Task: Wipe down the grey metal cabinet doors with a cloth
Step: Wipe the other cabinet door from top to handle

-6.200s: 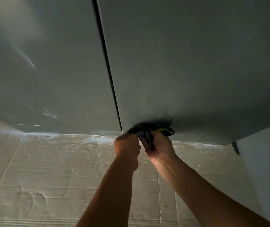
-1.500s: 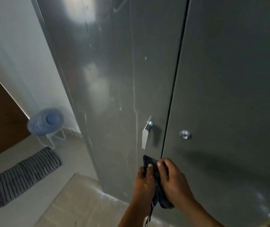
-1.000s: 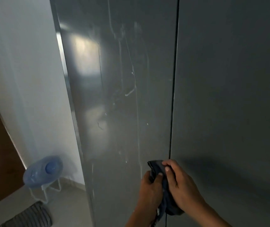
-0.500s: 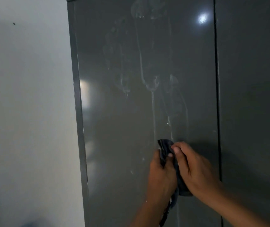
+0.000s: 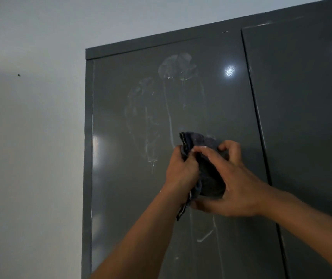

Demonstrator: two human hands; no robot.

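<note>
Head view, cloth (image 5: 209, 178) partly hidden by left hand (image 5: 182, 170), right hand (image 5: 235, 182)

both hands (image 5: 211, 174) around a dark cloth (image 5: 207, 158) against the streaked left door (image 5: 130, 178)

Pale wall (image 5: 30, 137) — one small dark speck (image 5: 19, 75), upper left

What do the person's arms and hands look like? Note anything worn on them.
The left hand and right hand are bare: no gloves, rings or watch show. The left forearm and right forearm are bare too, with no sleeve in view.
</note>
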